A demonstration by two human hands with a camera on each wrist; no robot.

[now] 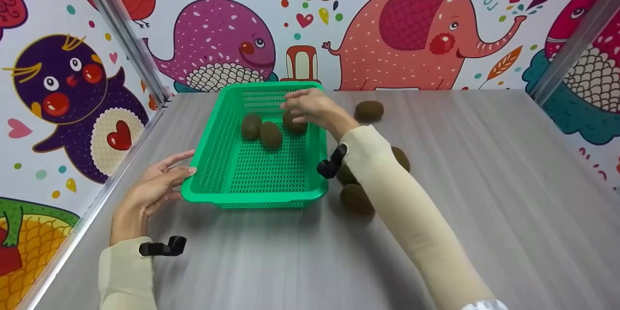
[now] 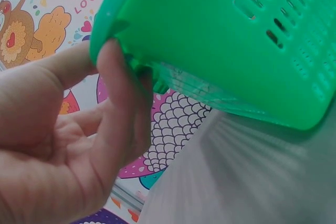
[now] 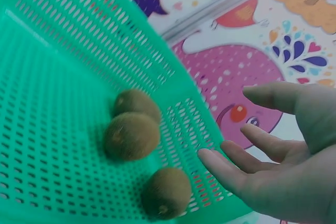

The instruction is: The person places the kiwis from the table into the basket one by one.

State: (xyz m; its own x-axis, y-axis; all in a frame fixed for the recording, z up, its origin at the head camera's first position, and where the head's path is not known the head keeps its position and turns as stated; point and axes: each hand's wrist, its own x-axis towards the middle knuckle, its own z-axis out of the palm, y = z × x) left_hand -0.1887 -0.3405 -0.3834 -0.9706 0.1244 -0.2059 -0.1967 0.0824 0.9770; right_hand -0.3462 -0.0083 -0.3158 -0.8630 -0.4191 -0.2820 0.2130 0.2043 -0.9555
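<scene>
A green plastic basket [image 1: 269, 169] with slotted sides stands on the table, three brown kiwis inside it toward the far end. One kiwi [image 1: 271, 135] lies against another kiwi [image 1: 251, 126]; a third kiwi [image 1: 295, 123] sits to their right, partly covered by my right hand. My left hand [image 1: 157, 184] pinches the basket's rim at the near left corner, as the left wrist view shows too. Over the basket's far right part hovers my right hand [image 1: 315, 107], fingers spread and nothing in its grasp. In the right wrist view, that hand [image 3: 283, 156] is apart from the kiwis [image 3: 167, 192].
Right of the basket, a kiwi [image 1: 369, 111] lies near the back wall. Several more, including one kiwi [image 1: 357, 198] nearer the front, lie beside and partly behind my right forearm. Printed cartoon panels [image 1: 397, 34] enclose the grey table [image 1: 271, 256] at back and sides.
</scene>
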